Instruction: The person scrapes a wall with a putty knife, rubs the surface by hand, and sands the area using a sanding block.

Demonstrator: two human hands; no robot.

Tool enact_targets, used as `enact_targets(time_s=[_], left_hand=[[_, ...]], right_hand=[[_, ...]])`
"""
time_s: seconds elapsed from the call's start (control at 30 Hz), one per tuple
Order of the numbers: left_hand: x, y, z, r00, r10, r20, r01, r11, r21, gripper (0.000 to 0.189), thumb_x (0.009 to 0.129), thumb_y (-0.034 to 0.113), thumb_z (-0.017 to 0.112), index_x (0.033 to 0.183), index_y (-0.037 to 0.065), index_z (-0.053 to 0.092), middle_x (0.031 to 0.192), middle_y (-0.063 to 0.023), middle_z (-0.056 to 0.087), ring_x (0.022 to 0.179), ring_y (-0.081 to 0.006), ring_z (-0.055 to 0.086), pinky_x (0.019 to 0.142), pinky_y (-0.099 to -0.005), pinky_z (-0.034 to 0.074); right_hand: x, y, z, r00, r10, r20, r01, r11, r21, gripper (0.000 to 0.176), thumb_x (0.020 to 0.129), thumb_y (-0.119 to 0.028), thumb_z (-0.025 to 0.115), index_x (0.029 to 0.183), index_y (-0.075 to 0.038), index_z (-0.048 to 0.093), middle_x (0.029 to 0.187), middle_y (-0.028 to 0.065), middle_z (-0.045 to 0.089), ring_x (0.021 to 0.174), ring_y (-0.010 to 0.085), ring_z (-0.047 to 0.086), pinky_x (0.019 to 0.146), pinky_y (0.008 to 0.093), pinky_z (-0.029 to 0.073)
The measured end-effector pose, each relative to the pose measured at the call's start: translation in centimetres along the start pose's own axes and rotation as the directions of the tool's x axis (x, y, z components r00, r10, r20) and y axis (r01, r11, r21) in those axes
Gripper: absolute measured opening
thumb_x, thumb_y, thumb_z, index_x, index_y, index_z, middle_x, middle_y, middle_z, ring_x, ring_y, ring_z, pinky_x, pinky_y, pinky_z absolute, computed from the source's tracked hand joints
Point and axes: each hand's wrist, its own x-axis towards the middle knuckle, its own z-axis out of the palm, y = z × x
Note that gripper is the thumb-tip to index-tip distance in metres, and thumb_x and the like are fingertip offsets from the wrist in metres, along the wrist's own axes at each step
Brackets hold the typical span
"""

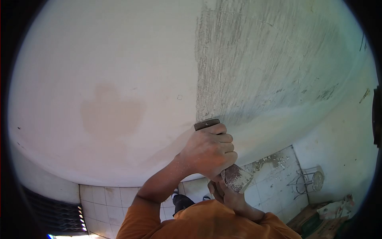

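My left hand [209, 153] is closed round the handle of a scraper [238, 178], in front of the wall [167, 79]. The dark butt of the handle sticks out above my fist, and the blade, crusted with pale plaster, points down and right. Under the blade is my right hand [227, 196], partly hidden by it, its visible fingers bent and a little apart. On the right the wall has a rough grey patch [246, 59] with vertical scrape marks, its straight left edge running down to the scraper handle. Left of it the surface is smooth and off-white, with a beige stain [112, 111].
White floor tiles [260, 191] lie below, with pale flakes scattered near the wall's foot. A small metal stand [310, 182] is at the right wall, near cardboard boxes [318, 219]. A dark folding grille [53, 211] stands at lower left.
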Motion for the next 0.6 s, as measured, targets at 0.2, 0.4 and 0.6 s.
enact_targets(time_s=[0.2,0.4,0.6], left_hand=[[-0.6,0.2,0.7,0.999,-0.033,-0.037,0.033,0.999,-0.01,0.022,0.049,0.028,0.057,0.05,0.012,0.043,0.055,0.0004,0.042,0.062,-0.0158,0.051,0.069,-0.028,0.043],[-0.6,0.2,1.3,0.994,-0.047,-0.103,0.051,0.998,0.041,0.021,0.05,0.028,0.057,0.05,0.012,0.044,0.055,0.001,0.043,0.063,-0.0159,0.051,0.069,-0.0284,0.043],[0.4,-0.3,0.4,0.989,-0.006,-0.146,0.009,1.0,0.023,0.02,0.05,0.028,0.057,0.051,0.013,0.045,0.056,0.0016,0.044,0.064,-0.0159,0.051,0.068,-0.0285,0.043]], right_hand=[[0.9,2.0,-0.2,0.993,0.023,-0.113,-0.023,1.0,-0.006,0.005,0.089,-0.007,0.051,0.086,-0.003,0.049,0.058,0.0007,0.046,0.047,0.0078,0.043,0.042,0.0242,0.033],[1.0,3.0,-2.8,0.993,-0.089,-0.083,0.044,0.899,-0.437,0.009,0.09,-0.01,0.052,0.082,-0.005,0.051,0.06,0.001,0.049,0.05,0.0079,0.044,0.042,0.0252,0.032],[0.8,1.0,-1.8,0.989,-0.054,-0.136,0.017,0.966,-0.259,0.007,0.087,-0.009,0.055,0.087,-0.003,0.053,0.068,0.0022,0.053,0.056,0.0081,0.049,0.044,0.0224,0.035]])
